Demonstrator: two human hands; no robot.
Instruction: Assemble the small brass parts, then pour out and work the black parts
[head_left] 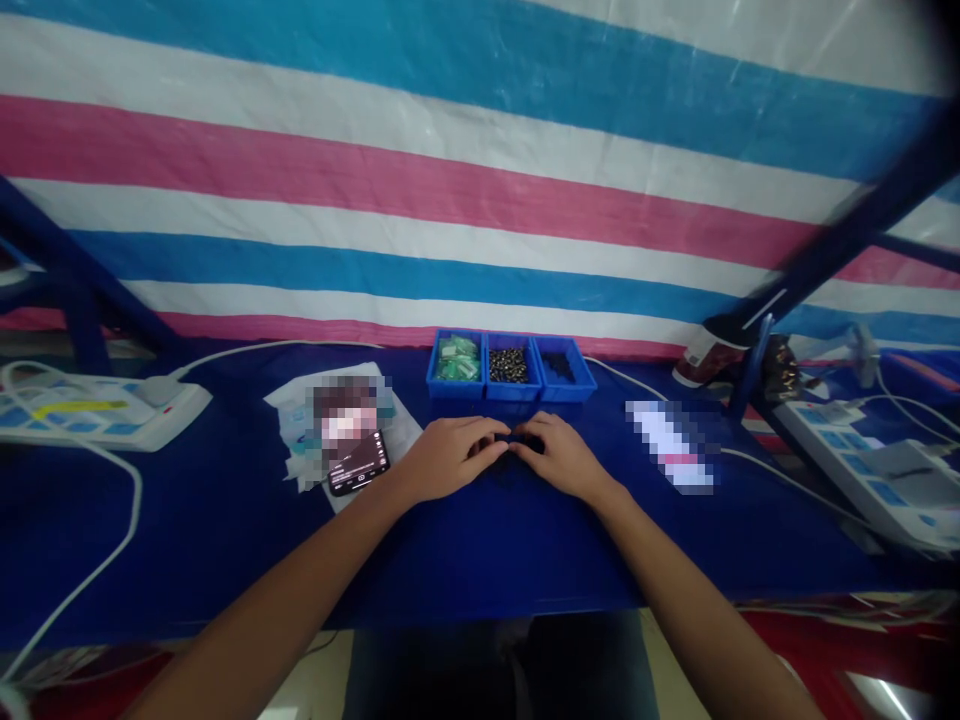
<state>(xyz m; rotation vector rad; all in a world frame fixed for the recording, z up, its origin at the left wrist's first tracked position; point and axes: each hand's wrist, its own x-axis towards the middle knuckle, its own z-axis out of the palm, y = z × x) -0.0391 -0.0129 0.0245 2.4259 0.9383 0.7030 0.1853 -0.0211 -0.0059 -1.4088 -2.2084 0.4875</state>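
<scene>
My left hand [454, 457] and my right hand [561, 455] meet over the middle of the blue table [487, 570]. Thumbs and fingertips of both are curled together, pinched close to each other. Whatever sits between the fingertips is too small and dark to make out. Small dark pieces [504, 472] lie on the table just under the hands, hard to tell apart. Just beyond the fingers stand three joined blue bins: one with green-and-white packets [457, 358], one with small brass-and-black parts [508, 366], and one with small black parts [558, 367].
A lit phone [360, 465] rests on white paper [289, 410] at the left. Another bright screen [671, 445], blurred, lies right with a cable. White power strips [172, 415] [862, 470] flank the table. A dark cup [709, 352] stands at the back right, before a striped sheet [420, 220].
</scene>
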